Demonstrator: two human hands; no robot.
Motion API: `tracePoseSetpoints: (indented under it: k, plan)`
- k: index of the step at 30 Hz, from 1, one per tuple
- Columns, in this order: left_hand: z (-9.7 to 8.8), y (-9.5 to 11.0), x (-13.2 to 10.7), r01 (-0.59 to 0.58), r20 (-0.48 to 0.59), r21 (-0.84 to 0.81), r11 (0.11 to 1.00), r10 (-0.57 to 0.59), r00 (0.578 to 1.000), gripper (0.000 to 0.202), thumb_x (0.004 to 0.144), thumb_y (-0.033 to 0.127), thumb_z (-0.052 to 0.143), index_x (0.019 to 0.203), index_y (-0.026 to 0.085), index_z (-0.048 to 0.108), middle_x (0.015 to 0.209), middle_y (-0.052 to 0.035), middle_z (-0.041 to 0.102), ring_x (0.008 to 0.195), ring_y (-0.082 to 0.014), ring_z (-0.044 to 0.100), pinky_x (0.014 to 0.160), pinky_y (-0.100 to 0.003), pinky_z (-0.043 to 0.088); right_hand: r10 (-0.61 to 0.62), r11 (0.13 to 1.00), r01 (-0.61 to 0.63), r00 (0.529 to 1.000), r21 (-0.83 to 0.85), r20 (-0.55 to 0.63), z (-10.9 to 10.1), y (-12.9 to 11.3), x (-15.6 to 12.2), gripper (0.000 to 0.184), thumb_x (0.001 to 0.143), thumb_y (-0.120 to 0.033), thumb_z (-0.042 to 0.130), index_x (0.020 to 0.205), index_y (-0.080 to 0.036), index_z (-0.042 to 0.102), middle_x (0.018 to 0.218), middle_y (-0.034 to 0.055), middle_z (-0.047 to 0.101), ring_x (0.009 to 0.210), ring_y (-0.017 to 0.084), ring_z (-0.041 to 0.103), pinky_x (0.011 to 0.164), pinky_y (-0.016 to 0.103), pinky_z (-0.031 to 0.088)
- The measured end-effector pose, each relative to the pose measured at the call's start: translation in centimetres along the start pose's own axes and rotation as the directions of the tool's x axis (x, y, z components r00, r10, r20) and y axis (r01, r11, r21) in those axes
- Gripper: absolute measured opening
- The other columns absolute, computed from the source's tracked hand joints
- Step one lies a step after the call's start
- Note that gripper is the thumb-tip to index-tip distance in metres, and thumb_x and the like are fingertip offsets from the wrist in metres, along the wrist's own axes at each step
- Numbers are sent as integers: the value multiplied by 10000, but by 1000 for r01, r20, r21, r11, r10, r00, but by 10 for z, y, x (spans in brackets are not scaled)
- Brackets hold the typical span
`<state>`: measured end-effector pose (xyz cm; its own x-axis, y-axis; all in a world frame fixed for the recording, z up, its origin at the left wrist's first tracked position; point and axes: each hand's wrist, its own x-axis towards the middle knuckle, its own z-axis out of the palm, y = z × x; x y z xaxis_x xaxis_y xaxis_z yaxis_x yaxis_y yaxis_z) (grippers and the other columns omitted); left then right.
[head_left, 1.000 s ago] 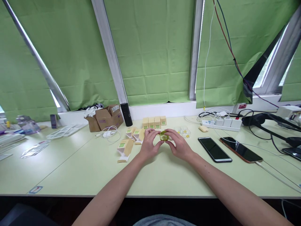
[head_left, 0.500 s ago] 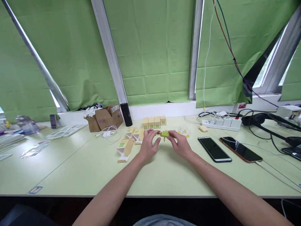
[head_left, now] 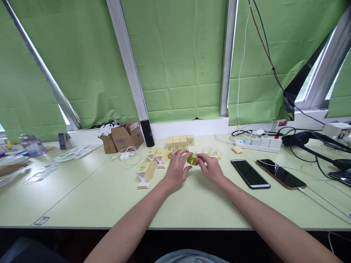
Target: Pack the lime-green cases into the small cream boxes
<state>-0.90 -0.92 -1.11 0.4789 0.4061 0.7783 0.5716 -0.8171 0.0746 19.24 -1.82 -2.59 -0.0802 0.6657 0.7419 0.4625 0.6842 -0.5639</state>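
A small lime-green round object [head_left: 192, 159], its exact kind unclear, is held between my two hands a little above the table. My right hand [head_left: 211, 168] pinches its right side between thumb and fingers. On its left side are the curled fingers and thumb of my left hand [head_left: 175, 168], partly covering it. A bit of green shows just beyond my left knuckles, mostly hidden. To the left of my hands lie small cream cardboard boxes with green windows, an opened one [head_left: 146, 173] nearest. Behind my hands stands a row of closed cream boxes [head_left: 180, 143]. Clear plastic cups [head_left: 215, 153] with yellow bits sit beyond my right hand.
Two phones, one black-screened [head_left: 250, 174] and one in a brown case [head_left: 280, 174], lie at right near a power strip [head_left: 257, 143] and a headset [head_left: 315, 146]. A cardboard carton [head_left: 123, 138], a black cylinder [head_left: 147, 133] and a white charger [head_left: 126, 156] stand left.
The green object has turned and now shows a rounder face. My left hand has shifted slightly, its fingers more over the object. A brown shape has appeared at the far left edge.
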Motion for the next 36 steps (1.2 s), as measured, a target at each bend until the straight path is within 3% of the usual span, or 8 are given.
tracePoseSetpoints:
  k: [8,13,18,22,27,31,36]
  plan:
    - [3,-1,-1,20,-6,-17,1000,-20,1000,412,941,143,645,1330,270,601,1252,-114,606,1248,-316,495,1053,-540,494,3,1000,-3,1000,-11,29,0,-4,1,243,1028,-353,522,952,-229,717,755,19,767,657,187,723,643,288,533]
    - [5,-4,1,164,-22,-157,974,-169,985,419,883,185,745,1276,264,621,1239,-95,637,1228,-304,523,1061,-523,486,46,998,-46,999,-44,-18,-5,3,3,287,1042,-377,481,978,-232,721,774,29,779,677,202,727,659,305,527]
    - [11,-17,0,386,-36,-356,851,-425,904,406,842,213,790,1223,263,659,1240,-84,671,1168,-264,599,997,-447,515,116,962,-142,986,-234,-124,-10,23,6,190,998,-307,540,1012,-251,721,828,22,790,726,221,716,687,330,500]
    - [17,-31,-2,484,7,-507,713,-559,829,431,825,262,806,1232,232,666,1268,-105,690,1055,-225,669,948,-411,541,69,919,-125,984,-373,-161,-12,39,6,197,918,-184,599,1059,-254,717,892,31,767,856,240,673,716,345,486]
    - [20,-40,-3,477,56,-593,649,-557,828,483,809,317,824,1242,190,653,1247,-134,709,1100,-243,697,964,-422,564,-18,853,-14,998,-521,-57,-10,53,4,329,838,-66,651,1104,-252,708,1014,67,753,985,283,613,727,377,487]
    - [22,-41,-4,463,61,-619,635,-549,834,497,806,296,819,1260,186,651,1275,-145,702,1135,-253,693,959,-416,570,-72,790,69,997,-609,19,-4,59,3,381,852,-91,693,1203,-240,698,1101,112,722,1051,310,561,791,409,489]
    - [19,-37,-3,453,93,-670,589,-538,838,486,827,262,785,1291,206,650,1278,-123,691,1180,-257,668,975,-393,538,13,714,72,993,-697,115,1,54,4,335,939,-193,648,1268,-237,695,1192,141,663,1113,316,505,879,414,436]
